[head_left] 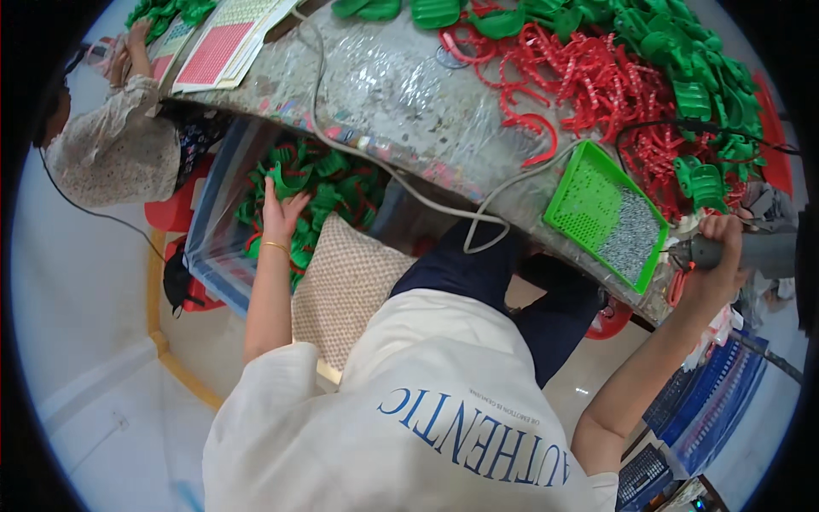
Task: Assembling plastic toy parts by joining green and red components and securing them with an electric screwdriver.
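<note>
My left hand (286, 209) reaches over a blue bin (223, 192) with its fingers apart. At its fingertips is a green plastic piece (291, 180); I see no grip on it. Beneath lies a heap of green pieces with red bands (333, 200). At the right, my right hand (723, 243) is closed around a dark grey electric screwdriver (763, 254), its thin tip pointing left. That tip is close to a bright green tray (589, 192) holding many small silver screws (631, 235).
Red curved bands (589, 81) and green plastic pieces (704, 60) are piled on the worktable (401, 77). A grey cable (317, 102) loops over its near edge. A checkered cushion (345, 277) lies beside the bin. Another person (119, 145) works at far left.
</note>
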Demonstrator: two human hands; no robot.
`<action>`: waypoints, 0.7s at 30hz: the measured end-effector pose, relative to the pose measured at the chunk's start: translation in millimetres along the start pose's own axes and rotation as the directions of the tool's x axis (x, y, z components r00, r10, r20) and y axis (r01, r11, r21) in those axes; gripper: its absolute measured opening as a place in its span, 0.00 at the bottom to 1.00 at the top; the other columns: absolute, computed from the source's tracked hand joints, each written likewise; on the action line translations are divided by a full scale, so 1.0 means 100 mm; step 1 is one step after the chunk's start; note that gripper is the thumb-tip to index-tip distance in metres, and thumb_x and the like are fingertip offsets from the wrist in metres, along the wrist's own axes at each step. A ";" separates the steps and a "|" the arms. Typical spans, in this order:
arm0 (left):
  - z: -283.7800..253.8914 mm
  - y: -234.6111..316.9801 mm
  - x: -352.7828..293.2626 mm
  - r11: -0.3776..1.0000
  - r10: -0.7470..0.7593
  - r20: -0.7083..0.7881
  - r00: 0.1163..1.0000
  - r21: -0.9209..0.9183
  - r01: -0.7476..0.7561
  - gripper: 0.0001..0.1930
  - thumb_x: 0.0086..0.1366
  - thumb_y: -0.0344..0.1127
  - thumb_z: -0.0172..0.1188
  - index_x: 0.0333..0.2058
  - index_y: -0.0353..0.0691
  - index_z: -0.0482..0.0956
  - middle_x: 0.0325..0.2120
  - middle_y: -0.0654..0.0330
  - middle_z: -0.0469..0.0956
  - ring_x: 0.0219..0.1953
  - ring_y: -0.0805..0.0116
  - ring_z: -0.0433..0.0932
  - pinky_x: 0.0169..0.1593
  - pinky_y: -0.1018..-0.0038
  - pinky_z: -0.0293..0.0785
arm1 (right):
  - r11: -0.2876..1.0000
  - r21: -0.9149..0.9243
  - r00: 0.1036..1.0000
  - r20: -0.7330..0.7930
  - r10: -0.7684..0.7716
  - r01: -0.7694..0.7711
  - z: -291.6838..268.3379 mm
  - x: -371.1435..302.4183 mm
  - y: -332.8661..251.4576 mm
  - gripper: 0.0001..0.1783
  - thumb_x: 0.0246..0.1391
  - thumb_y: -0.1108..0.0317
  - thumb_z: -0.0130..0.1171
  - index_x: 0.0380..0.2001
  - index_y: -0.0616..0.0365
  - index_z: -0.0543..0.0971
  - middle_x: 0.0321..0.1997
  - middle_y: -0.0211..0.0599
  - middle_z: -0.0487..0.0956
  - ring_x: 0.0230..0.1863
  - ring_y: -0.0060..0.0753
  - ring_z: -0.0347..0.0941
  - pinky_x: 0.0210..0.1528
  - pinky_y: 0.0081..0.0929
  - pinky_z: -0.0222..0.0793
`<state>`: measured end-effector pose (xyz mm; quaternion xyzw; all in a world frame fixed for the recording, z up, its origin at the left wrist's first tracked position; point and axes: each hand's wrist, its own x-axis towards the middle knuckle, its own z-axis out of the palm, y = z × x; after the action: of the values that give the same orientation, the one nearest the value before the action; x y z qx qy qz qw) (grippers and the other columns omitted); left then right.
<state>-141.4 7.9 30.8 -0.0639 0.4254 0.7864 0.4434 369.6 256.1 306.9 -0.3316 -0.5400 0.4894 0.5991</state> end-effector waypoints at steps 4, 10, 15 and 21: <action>0.56 -0.18 -0.15 0.767 0.485 -0.231 0.843 0.575 -0.284 0.20 0.65 0.41 0.55 0.52 0.37 0.67 0.40 0.58 0.72 0.41 0.69 0.71 0.46 0.70 0.68 | 0.981 -0.189 0.987 -0.140 -0.075 0.048 0.01 -0.02 0.02 0.16 0.53 0.72 0.59 0.44 0.65 0.70 0.36 0.35 0.74 0.37 0.25 0.70 0.45 0.24 0.66; 2.36 -0.31 -0.11 0.322 0.508 0.543 0.669 0.601 -0.732 0.15 0.58 0.33 0.61 0.44 0.35 0.76 0.38 0.56 0.76 0.38 0.68 0.75 0.44 0.74 0.70 | 0.960 -0.278 0.953 -0.279 -0.116 0.036 -0.09 -0.01 0.02 0.20 0.56 0.67 0.58 0.49 0.64 0.69 0.44 0.37 0.74 0.45 0.27 0.70 0.51 0.26 0.65; 3.03 -0.58 0.98 -0.228 0.451 0.762 0.464 0.602 -0.766 0.21 0.53 0.39 0.65 0.44 0.37 0.76 0.40 0.47 0.76 0.39 0.53 0.76 0.44 0.66 0.71 | 0.941 -0.325 0.959 -0.228 -0.171 0.090 -0.02 -0.06 0.02 0.21 0.56 0.66 0.57 0.50 0.65 0.68 0.49 0.39 0.73 0.49 0.28 0.68 0.54 0.29 0.64; 3.17 -0.70 1.63 0.191 0.489 0.464 0.739 0.770 -0.609 0.20 0.52 0.44 0.62 0.42 0.40 0.79 0.34 0.47 0.80 0.39 0.54 0.79 0.44 0.65 0.72 | 0.744 -0.593 0.730 -0.355 -0.584 0.307 0.08 -0.25 0.04 0.14 0.57 0.73 0.51 0.46 0.67 0.69 0.45 0.39 0.74 0.47 0.29 0.71 0.50 0.26 0.67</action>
<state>-98.8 359.9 110.4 0.3810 0.7389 0.5430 0.1183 362.3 232.9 296.5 -0.4475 -0.5293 0.0601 0.7184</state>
